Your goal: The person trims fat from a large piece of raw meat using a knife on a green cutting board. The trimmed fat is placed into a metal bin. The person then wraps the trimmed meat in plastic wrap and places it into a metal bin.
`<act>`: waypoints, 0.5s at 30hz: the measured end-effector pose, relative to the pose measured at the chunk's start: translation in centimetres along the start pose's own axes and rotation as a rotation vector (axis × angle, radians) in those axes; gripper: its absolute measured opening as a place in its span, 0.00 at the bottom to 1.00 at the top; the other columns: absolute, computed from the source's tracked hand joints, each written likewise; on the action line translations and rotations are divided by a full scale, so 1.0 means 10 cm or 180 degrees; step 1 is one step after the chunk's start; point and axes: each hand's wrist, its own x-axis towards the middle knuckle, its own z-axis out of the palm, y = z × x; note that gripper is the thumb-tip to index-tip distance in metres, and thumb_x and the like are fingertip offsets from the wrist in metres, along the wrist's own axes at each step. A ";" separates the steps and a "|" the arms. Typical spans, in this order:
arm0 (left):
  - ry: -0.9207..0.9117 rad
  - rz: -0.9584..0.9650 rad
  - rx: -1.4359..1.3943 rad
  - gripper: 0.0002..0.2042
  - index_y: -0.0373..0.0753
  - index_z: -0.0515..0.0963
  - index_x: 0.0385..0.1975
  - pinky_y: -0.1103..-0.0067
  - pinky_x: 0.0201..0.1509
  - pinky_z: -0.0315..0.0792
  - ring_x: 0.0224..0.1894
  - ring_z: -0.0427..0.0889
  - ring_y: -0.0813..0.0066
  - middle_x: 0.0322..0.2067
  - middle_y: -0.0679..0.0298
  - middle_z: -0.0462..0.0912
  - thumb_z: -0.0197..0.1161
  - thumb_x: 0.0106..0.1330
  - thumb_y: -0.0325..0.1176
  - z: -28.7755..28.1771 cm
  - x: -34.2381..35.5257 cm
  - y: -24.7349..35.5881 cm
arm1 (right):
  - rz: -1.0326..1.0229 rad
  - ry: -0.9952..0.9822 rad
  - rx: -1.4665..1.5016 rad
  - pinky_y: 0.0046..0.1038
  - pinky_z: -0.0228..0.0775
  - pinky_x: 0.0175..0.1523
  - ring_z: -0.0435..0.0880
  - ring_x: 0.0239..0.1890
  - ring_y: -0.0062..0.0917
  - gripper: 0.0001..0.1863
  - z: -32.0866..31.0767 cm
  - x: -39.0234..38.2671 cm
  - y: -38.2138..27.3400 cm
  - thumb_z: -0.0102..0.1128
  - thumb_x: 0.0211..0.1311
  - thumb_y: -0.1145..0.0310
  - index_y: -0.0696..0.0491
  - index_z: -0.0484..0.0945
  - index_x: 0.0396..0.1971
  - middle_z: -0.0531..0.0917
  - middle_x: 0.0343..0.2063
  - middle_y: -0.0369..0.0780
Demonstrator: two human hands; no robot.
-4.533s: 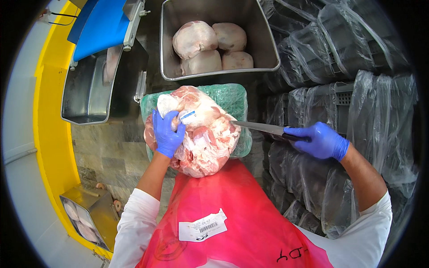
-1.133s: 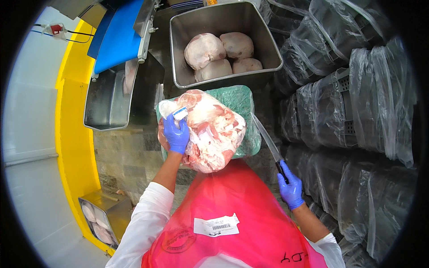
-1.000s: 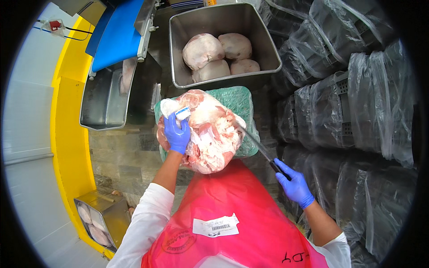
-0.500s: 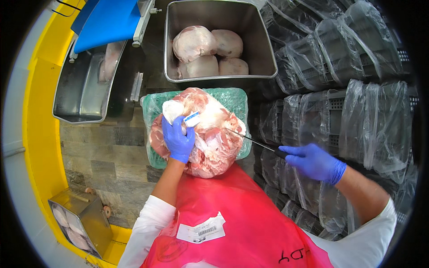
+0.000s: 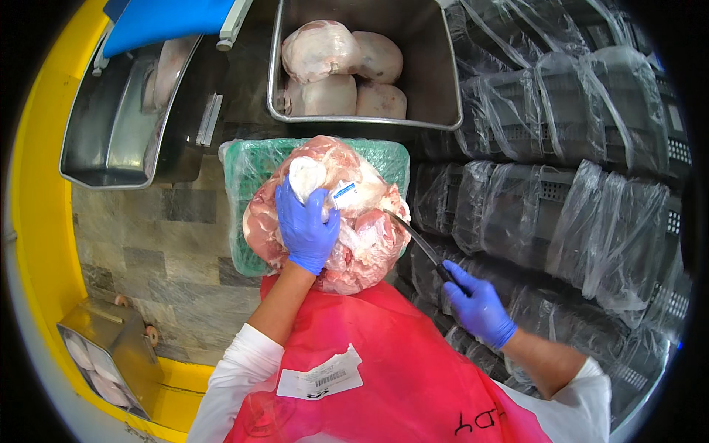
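Observation:
A large piece of raw meat (image 5: 354,244) with a small white-and-blue label (image 5: 346,195) lies on a plastic-wrapped green crate (image 5: 244,173). My left hand (image 5: 306,225), in a blue glove, grips the meat beside its white knobby end (image 5: 304,177), fingers curled against it. My right hand (image 5: 476,303), also blue-gloved, is closed round the black handle of a long knife (image 5: 419,240), below and right of the meat; the blade's tip touches the meat's right side, partly hidden in it.
A steel bin (image 5: 426,66) holding several pale meat pieces stands beyond the crate. At left are another steel tub (image 5: 120,148), a blue conveyor belt (image 5: 166,22), a yellow barrier (image 5: 37,192) and a wheeled steel container (image 5: 136,354). Stacked plastic-covered dark crates (image 5: 502,207) fill the right.
The view has shifted, moving the surroundings left. My right hand has swung down and left, steepening the blade, whose tip stays at the meat. My left hand stays on the meat.

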 end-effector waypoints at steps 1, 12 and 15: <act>0.0025 -0.0021 0.0010 0.22 0.43 0.79 0.50 0.45 0.69 0.66 0.63 0.71 0.28 0.60 0.32 0.72 0.74 0.53 0.33 -0.02 0.00 0.00 | 0.0020 0.0126 -0.0088 0.36 0.75 0.34 0.82 0.22 0.32 0.26 0.11 -0.07 0.07 0.63 0.73 0.65 0.51 0.75 0.68 0.83 0.23 0.49; 0.0007 0.0036 0.0166 0.18 0.36 0.78 0.50 0.54 0.61 0.69 0.54 0.76 0.38 0.49 0.42 0.79 0.70 0.60 0.31 0.06 -0.17 -0.10 | -0.0957 0.1383 -0.0621 0.41 0.75 0.28 0.82 0.22 0.39 0.30 1.25 -0.05 1.44 0.66 0.68 0.64 0.41 0.74 0.70 0.81 0.24 0.44; 0.0003 0.0019 0.0189 0.18 0.37 0.78 0.50 0.53 0.60 0.70 0.54 0.76 0.36 0.49 0.41 0.78 0.69 0.60 0.32 0.07 -0.14 -0.06 | -0.1000 0.1554 -0.0569 0.41 0.72 0.24 0.79 0.19 0.37 0.29 1.40 0.05 1.67 0.66 0.68 0.60 0.37 0.75 0.69 0.79 0.23 0.41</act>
